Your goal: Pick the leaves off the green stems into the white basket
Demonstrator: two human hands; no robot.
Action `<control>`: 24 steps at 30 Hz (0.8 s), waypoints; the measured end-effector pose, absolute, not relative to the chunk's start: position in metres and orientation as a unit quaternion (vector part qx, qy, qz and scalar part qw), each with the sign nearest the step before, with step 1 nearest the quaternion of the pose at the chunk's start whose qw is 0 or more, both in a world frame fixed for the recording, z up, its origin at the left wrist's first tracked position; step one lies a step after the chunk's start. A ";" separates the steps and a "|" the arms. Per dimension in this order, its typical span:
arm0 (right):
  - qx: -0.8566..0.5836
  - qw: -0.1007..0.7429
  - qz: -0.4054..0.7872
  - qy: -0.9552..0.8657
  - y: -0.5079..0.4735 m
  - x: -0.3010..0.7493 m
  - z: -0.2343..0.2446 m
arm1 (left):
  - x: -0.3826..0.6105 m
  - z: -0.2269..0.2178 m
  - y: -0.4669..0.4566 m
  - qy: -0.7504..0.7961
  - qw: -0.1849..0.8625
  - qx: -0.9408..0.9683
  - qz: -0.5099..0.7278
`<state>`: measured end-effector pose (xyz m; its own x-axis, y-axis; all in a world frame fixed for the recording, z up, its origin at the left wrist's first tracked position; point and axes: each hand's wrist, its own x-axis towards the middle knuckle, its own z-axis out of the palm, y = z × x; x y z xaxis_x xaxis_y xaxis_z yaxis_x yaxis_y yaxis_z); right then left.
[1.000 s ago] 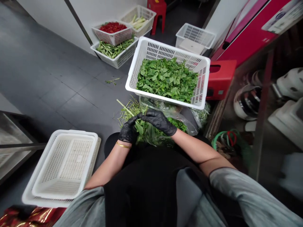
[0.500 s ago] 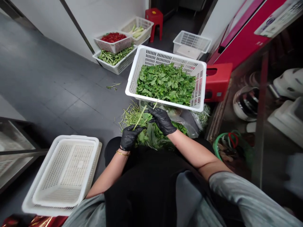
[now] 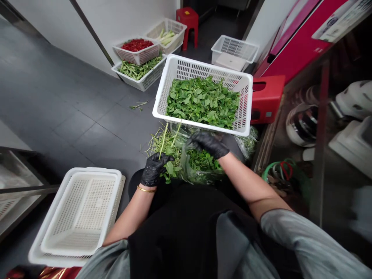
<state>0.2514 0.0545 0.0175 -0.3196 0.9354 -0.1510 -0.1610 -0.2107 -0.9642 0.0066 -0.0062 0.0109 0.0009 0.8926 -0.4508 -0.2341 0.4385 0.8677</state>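
Clenching stems point(image 3: 164, 140) in left hand point(image 3: 154, 169); right hand point(image 3: 207, 144) fingers spread over plastic bag point(image 3: 186, 176), below white basket point(image 3: 200, 124).

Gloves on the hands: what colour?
Black on both, clearest in the head view: left glove, right glove.

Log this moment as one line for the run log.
left hand: grips leafy stems | right hand: over bagged greens | white basket: holds leaves
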 end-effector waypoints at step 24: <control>-0.451 0.371 0.606 -0.541 0.017 0.180 -0.015 | 0.018 -0.014 -0.002 0.537 0.666 0.294 0.427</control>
<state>0.1803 0.0175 -0.0148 -0.3193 0.9365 -0.1450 0.0383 -0.1402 -0.9894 0.0183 -0.0017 -0.0143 0.0588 0.8835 -0.4647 -0.2527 0.4635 0.8493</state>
